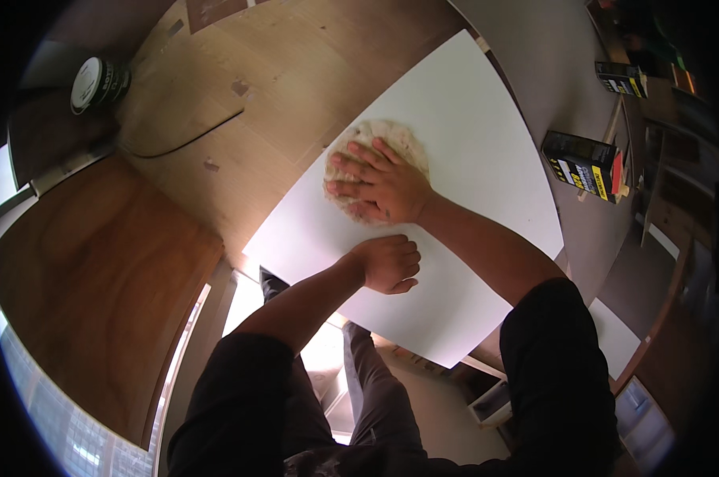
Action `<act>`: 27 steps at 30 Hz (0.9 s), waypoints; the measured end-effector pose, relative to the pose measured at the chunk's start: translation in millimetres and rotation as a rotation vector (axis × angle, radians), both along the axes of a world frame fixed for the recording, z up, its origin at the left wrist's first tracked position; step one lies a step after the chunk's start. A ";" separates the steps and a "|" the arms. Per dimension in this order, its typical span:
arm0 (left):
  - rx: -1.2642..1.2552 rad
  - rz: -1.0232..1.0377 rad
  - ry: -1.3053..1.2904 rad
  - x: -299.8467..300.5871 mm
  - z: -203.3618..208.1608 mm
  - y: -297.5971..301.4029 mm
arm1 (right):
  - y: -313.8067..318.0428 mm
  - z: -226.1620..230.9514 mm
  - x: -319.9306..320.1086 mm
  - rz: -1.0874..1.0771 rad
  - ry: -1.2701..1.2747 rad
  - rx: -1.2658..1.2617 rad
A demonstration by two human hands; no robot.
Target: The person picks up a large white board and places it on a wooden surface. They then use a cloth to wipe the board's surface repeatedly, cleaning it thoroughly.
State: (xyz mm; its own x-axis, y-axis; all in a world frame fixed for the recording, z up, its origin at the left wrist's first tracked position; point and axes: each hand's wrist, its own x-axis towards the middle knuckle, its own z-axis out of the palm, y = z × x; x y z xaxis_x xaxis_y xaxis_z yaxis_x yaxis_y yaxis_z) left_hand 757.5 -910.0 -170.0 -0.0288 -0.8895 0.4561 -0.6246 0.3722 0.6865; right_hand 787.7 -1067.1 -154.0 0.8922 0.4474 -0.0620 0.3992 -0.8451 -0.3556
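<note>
Left, bare wooden bench [284, 67] gives open room up to the white panel [479, 151]. A round, fluffy pad [398, 133] lies near the panel's left edge, beneath the flattened, spread right hand [382, 184]. The left hand [389, 264] is loosely curled, contents hidden. Clear panel continues rightward; beyond its edge stands a black box [578, 163].

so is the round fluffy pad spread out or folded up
Spread out: the pad shows a round outline around the right hand on the white panel; its underside is hidden.
</note>
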 end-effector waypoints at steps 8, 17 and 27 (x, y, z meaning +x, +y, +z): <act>0.345 0.195 -0.121 -4.8 7.0 -12.3 | -181.8 -31.9 50.0 -0.918 -0.201 -0.291; 0.612 0.260 -0.349 -13.9 16.2 -25.5 | -205.9 -37.4 -138.4 -1.214 -0.114 -0.292; 0.538 0.282 -0.683 -24.3 4.3 -27.8 | -284.1 -50.6 -440.6 -1.712 0.086 -0.378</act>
State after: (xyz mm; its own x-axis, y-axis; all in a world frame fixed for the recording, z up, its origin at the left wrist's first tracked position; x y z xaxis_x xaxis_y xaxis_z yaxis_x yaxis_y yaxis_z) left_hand 733.2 -937.7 -165.7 0.1103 -0.9921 -0.0591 -0.9781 -0.1189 0.1706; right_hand 347.1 -1351.2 -204.6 0.2904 -0.9569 0.0006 -0.9565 -0.2903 -0.0286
